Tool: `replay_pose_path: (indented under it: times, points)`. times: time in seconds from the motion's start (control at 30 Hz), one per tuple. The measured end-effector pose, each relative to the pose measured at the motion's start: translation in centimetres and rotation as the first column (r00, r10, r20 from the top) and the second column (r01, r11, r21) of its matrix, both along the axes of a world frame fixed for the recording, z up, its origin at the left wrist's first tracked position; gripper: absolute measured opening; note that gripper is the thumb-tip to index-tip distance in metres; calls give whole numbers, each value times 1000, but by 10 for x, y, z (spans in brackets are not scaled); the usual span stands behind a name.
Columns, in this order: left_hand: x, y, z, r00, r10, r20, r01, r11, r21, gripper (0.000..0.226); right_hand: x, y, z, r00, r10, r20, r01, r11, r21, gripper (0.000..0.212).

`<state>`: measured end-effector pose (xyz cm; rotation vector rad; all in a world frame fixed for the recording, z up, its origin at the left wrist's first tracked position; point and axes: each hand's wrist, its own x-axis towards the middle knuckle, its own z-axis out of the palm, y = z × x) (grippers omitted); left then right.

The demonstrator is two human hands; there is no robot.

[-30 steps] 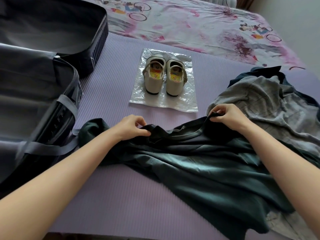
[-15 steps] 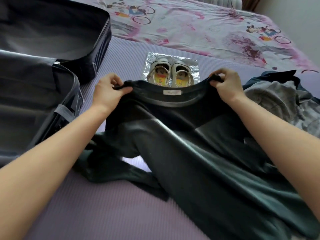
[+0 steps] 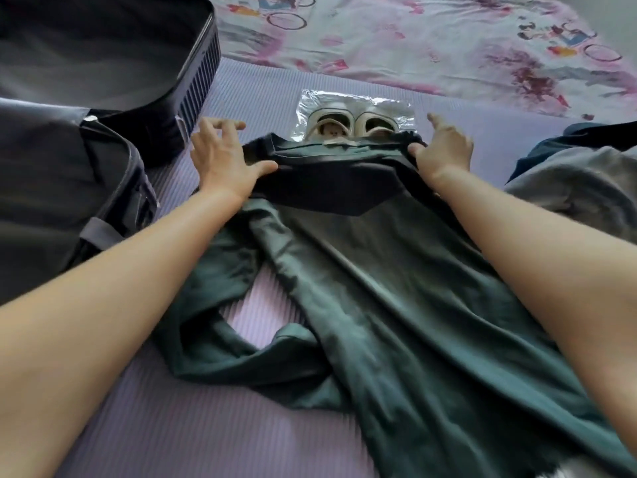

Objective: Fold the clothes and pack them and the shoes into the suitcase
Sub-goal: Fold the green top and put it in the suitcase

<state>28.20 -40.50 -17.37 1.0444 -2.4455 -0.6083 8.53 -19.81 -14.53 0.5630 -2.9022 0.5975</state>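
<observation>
A dark green shirt [image 3: 379, 288] lies spread down the purple mat, its collar edge reaching the shoes. My left hand [image 3: 224, 157] is at the shirt's left shoulder, fingers spread straight and thumb lying over the fabric. At the right shoulder, my right hand [image 3: 444, 150] has its index finger stretched out and its thumb on the cloth. A pair of white shoes [image 3: 348, 125] stands on a clear plastic sheet [image 3: 396, 110] just beyond, with the heels hidden by the collar. The open dark suitcase [image 3: 86, 150] is at the left.
More clothes, grey and dark blue, are heaped at the right [image 3: 579, 181]. A purple ribbed mat [image 3: 172, 426] covers the near bed. A pink patterned bedsheet [image 3: 431, 39] lies beyond it. The suitcase's strap and zip edge [image 3: 100, 229] sit close to my left forearm.
Both hands have carried the shirt's shoulders forward and down toward the shoes. Their fingers have gone from curled on the fabric to spread straight. The shirt body now lies longer along the mat.
</observation>
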Motion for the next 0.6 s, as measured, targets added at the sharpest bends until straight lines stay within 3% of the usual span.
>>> replay_pose_path:
  times: [0.07, 0.2, 0.3, 0.4, 0.53, 0.6]
  points:
    - [15, 24, -4, 997, -76, -17, 76, 997, 4, 61, 22, 16, -12, 997, 73, -36, -74, 997, -16, 52]
    - [72, 85, -10, 935, -311, -170, 322, 946, 40, 32, 113, 62, -23, 916, 351, -193, -385, 906, -177, 28]
    - [132, 134, -15, 885, -421, -199, 443, 893, 81, 34, 210, 112, -31, 860, 497, -118, -510, 848, -147, 27]
    - [181, 164, -31, 859, -498, -120, 509, 857, 84, 39, 284, 153, -49, 867, 492, -76, -496, 866, -65, 39]
    - [208, 177, -46, 833, -550, 52, 552, 833, -37, 52, 328, 179, -74, 915, 400, -45, -396, 915, 80, 57]
    - [210, 178, -47, 837, -541, 88, 547, 832, -92, 48, 338, 184, -80, 940, 332, -80, -324, 941, 101, 52]
